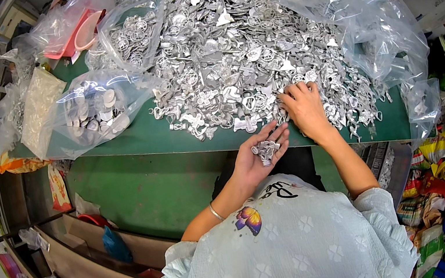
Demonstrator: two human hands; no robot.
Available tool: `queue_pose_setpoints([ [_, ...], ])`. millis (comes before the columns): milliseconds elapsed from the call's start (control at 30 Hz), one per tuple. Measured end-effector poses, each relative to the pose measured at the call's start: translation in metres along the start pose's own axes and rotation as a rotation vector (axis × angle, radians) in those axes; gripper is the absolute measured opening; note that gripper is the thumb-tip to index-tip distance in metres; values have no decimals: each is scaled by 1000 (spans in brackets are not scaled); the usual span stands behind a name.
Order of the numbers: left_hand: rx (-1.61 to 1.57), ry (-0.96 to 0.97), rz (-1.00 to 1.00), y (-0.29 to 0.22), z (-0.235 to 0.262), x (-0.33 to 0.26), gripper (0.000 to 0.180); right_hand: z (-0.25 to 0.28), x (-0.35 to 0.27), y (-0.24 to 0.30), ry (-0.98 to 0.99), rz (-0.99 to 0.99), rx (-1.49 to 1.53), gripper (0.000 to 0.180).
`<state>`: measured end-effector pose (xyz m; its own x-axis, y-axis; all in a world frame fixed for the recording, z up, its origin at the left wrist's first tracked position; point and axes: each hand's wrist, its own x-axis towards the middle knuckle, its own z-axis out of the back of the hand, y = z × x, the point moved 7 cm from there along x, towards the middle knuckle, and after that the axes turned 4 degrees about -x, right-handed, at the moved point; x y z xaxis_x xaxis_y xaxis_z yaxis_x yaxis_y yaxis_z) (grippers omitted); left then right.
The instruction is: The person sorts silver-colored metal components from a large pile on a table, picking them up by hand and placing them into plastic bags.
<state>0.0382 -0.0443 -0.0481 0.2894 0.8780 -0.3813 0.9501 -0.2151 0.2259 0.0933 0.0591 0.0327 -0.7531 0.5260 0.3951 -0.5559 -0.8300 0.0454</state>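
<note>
A large heap of small silver-grey metal charms (219, 51) in mixed shapes spreads over the green tabletop (145, 133). Palm up at the table's near edge, my left hand (250, 165) cups several metal charms (266, 151), its fingers curved around them. My right hand (306, 108) rests palm down on the near right side of the heap. Its fingers are bent in among the pieces, and the fingertips are partly hidden, so what they pinch cannot be made out. The two hands are close together.
On the left lie a clear bag of round metal discs (98, 115), another bag of charms (135, 39) and a red tray (76, 34). Clear plastic bags (372, 14) cover the table's right side. Below stand a brown drawer unit (95, 260) and colourful packages (431, 174).
</note>
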Motion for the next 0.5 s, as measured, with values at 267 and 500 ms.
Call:
queue_pose_setpoints([
  [267,52,0,-87,-4,-7,1,35,23,-1,3,172,-19,644,9],
  [500,-74,85,146,7,4,7,21,-16,42,-19,5,-23,163,8],
])
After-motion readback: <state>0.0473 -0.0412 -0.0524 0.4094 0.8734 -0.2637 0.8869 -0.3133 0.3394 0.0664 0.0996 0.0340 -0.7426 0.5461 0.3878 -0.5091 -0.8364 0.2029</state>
